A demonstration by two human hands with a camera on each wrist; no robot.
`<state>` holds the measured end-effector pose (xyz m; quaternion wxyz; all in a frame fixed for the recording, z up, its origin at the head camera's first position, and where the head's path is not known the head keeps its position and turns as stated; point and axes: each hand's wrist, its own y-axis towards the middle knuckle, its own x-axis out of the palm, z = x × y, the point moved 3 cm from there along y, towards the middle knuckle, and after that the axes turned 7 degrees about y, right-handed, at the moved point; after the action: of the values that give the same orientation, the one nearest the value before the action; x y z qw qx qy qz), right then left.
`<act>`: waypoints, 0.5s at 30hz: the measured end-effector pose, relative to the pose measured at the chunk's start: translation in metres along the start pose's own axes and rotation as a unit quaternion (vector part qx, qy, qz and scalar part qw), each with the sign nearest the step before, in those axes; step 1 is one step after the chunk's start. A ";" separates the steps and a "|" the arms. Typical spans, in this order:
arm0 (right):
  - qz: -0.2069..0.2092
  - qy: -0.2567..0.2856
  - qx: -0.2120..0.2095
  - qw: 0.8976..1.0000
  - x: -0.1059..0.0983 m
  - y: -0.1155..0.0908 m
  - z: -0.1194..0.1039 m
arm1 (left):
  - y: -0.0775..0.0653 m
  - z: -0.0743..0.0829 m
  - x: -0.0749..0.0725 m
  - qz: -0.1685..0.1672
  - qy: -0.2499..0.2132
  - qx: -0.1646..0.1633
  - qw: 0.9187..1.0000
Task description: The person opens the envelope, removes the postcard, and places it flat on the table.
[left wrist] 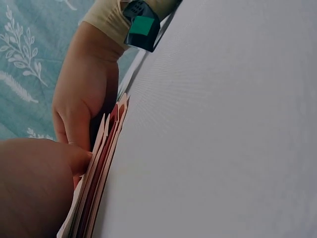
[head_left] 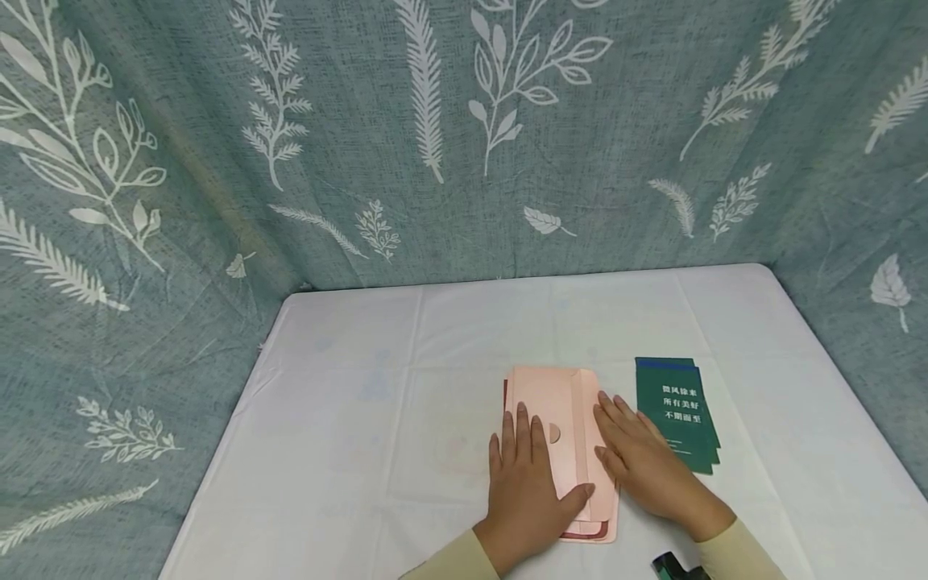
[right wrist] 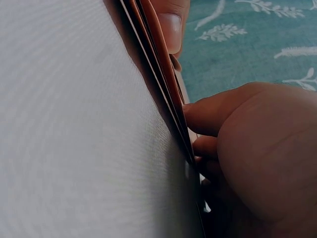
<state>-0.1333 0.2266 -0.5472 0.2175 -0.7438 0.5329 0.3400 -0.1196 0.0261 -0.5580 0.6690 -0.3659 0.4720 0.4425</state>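
Observation:
A stack of envelopes [head_left: 561, 387], pink on top with dark red layers among them, lies on the white-covered table. My left hand [head_left: 524, 495] rests flat on its left side, fingers straight and thumb spread towards the right. Along the right edge, the fingers of my right hand [head_left: 645, 463] touch the stack, stretched out side by side. Seen edge-on in the left wrist view, the layered envelopes [left wrist: 106, 153] stand slightly apart at one end. In the right wrist view the fingers of the right hand [right wrist: 262, 144] meet the envelope edges [right wrist: 161, 69].
Dark green cards [head_left: 670, 419] with white characters lie fanned in a small pile right of the envelopes, partly behind the right hand. A black and green device [head_left: 674, 566] sits at the right wrist. Patterned curtains [head_left: 435, 217] hang behind the table [head_left: 348, 387].

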 end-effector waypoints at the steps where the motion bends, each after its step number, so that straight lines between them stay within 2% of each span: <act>1: -0.001 0.003 0.001 1.000 0.000 0.000 0.000 | 0.000 0.000 0.000 0.002 0.000 0.000 1.000; 15: -0.006 0.020 0.007 1.000 -0.002 0.000 -0.001 | -0.001 0.001 0.000 0.018 0.012 0.002 1.000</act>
<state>-0.1333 0.2274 -0.5455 0.2142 -0.7522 0.5345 0.3204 -0.1186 0.0270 -0.5572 0.6563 -0.3608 0.4872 0.4492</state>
